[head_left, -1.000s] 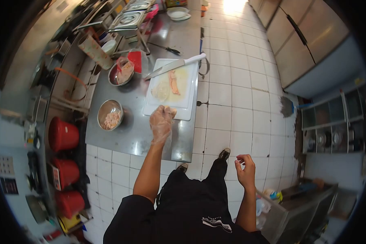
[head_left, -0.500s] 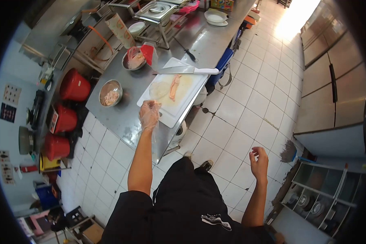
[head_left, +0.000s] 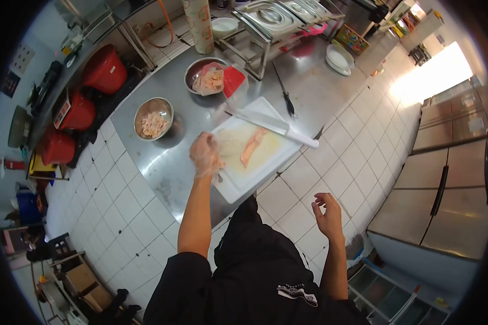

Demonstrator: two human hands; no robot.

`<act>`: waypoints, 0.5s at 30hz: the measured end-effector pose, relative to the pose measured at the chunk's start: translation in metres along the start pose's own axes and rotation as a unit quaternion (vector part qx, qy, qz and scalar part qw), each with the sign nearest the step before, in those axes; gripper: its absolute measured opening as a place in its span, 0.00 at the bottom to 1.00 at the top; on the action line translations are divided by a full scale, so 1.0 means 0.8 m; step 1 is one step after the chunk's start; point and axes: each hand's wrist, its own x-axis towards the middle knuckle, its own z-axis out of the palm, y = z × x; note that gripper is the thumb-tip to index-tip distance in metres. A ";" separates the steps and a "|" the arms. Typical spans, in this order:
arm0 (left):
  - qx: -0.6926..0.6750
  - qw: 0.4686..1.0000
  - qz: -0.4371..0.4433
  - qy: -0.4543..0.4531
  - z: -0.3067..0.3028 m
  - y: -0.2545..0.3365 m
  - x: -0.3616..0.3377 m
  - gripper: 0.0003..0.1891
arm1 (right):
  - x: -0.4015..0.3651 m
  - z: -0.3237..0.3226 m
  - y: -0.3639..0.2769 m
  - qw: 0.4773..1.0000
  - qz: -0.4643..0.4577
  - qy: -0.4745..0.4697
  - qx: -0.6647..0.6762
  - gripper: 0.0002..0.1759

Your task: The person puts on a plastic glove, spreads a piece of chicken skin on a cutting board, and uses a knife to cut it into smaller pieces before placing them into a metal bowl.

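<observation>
My left hand [head_left: 203, 154], in a clear plastic glove, is at the left edge of the white cutting board [head_left: 236, 189]. Its fingers are curled closed, and a small pinkish bit shows beside them; what they grip is mostly hidden. A strip of raw meat [head_left: 250, 149] lies on the board, with a pale, translucent piece to its left. Across the far side of the board rests a large white-handled knife [head_left: 276, 125]. My bare right hand [head_left: 328, 215] hangs over the floor, fingers loosely bent and apart, holding nothing.
A steel bowl of meat pieces [head_left: 154, 124] stands left of the board. Behind it, another steel bowl [head_left: 192, 81] holds a plastic bag of meat. A black-handled tool [head_left: 288, 103] lies beyond the board. Steel lidded pans [head_left: 268, 19] stand farther back; red buckets [head_left: 106, 70] are at left.
The view has turned and moved closer to the table. My left hand has shifted slightly toward the bowl side of the board, its fingers curling in. My right hand still holds nothing.
</observation>
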 end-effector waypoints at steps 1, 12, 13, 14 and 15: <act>-0.022 0.999 -0.013 0.024 -0.005 -0.006 0.002 0.12 | 0.022 0.003 -0.004 1.000 -0.010 -0.012 -0.004 0.14; -0.126 0.975 -0.158 0.096 -0.062 -0.040 -0.012 0.12 | 0.212 0.042 -0.079 0.976 -0.151 -0.157 -0.029 0.15; -0.143 0.971 -0.162 0.098 -0.060 -0.037 -0.013 0.12 | 0.225 0.043 -0.086 0.973 -0.162 -0.165 -0.026 0.15; -0.158 0.968 -0.167 0.101 -0.058 -0.034 -0.016 0.13 | 0.236 0.043 -0.094 0.970 -0.171 -0.174 -0.023 0.14; -0.183 0.965 -0.161 0.098 -0.058 -0.030 -0.017 0.12 | 0.245 0.045 -0.101 0.966 -0.179 -0.184 -0.019 0.14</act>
